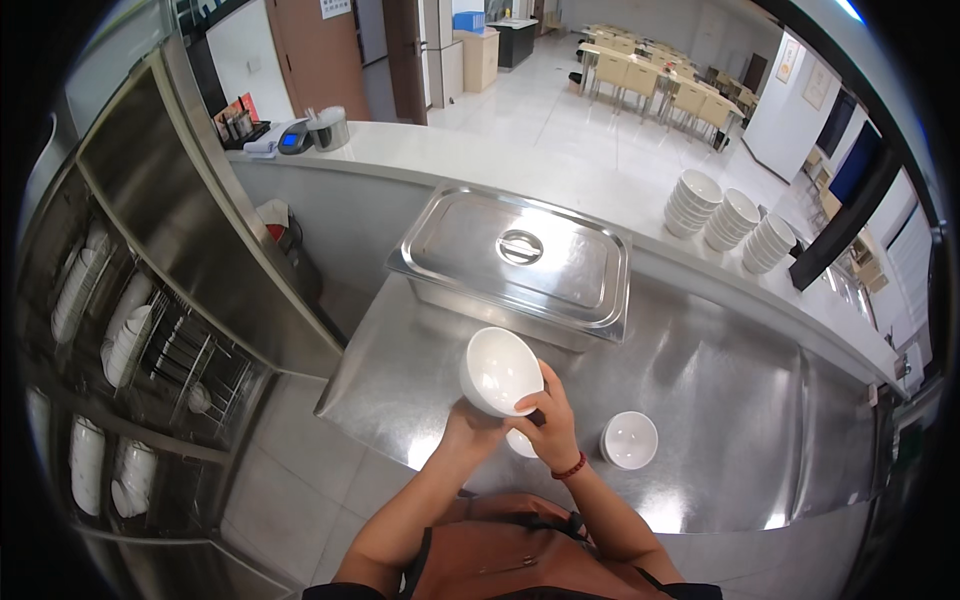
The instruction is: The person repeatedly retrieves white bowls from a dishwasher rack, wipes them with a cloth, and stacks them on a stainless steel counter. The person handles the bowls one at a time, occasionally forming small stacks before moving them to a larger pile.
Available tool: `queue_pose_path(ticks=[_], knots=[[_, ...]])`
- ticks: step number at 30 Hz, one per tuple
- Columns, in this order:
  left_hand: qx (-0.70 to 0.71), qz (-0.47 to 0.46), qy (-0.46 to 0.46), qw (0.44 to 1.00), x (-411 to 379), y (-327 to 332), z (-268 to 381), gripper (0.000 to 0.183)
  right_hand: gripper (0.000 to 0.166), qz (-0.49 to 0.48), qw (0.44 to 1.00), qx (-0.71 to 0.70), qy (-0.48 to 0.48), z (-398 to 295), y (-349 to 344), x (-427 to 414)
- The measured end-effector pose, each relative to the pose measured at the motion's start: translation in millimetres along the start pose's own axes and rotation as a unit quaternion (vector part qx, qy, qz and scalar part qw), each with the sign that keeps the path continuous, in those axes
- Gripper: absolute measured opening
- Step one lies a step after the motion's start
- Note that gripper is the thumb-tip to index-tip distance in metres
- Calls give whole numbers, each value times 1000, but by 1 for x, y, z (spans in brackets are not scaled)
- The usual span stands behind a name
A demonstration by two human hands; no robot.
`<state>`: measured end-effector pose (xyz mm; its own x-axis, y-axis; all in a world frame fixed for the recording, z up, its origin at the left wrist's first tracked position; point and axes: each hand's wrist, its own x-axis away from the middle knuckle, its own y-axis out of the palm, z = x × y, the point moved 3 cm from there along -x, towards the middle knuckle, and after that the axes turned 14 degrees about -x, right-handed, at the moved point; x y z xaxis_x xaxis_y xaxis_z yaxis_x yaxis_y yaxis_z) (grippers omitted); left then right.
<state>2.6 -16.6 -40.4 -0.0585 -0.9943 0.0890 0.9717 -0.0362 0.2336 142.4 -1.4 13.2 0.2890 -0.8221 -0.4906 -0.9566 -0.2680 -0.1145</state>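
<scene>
A white bowl (501, 369) is held tilted above the stainless steel table (720, 397), its inside facing up towards me. My right hand (551, 416) grips its lower right rim, thumb at the rim. My left hand (477, 431) is beneath the bowl, its fingers mostly hidden by it. Partly covered by my hands and wrist, another white bowl (523, 444) shows below. To the right of my right hand, a white bowl (630, 440) stands upright on the table, perhaps stacked on another. Beyond the held bowl lies a lidded stainless steel food pan (465, 255).
Three stacks of white bowls (691, 202) stand on the white counter (420, 146) at the far right. An open steel cabinet (247, 390) with racks of dishes (127, 345) is at the left. A small device (295, 139) and a metal container (330, 131) sit on the counter's left end.
</scene>
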Motion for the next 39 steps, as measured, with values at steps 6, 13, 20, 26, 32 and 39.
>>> queue_pose_path(ticks=[6,13,20,26,32,39], knots=[[369,145,-179,900,20,19,46,30,28,33,976,192,-97,-11,2,-5],[91,225,-21,970,25,31,66,35,17,39,996,-42,66,-14,12,-8],[-9,272,8,962,-3,-23,59,27,26,82,875,-372,298,9,-3,5],[-530,222,364,732,14,26,104,58,28,96,869,-372,312,14,5,10],[-565,220,413,679,32,33,78,47,22,102,865,-370,322,18,12,15],[-539,182,385,727,21,28,107,50,14,62,913,-304,266,9,15,17]])
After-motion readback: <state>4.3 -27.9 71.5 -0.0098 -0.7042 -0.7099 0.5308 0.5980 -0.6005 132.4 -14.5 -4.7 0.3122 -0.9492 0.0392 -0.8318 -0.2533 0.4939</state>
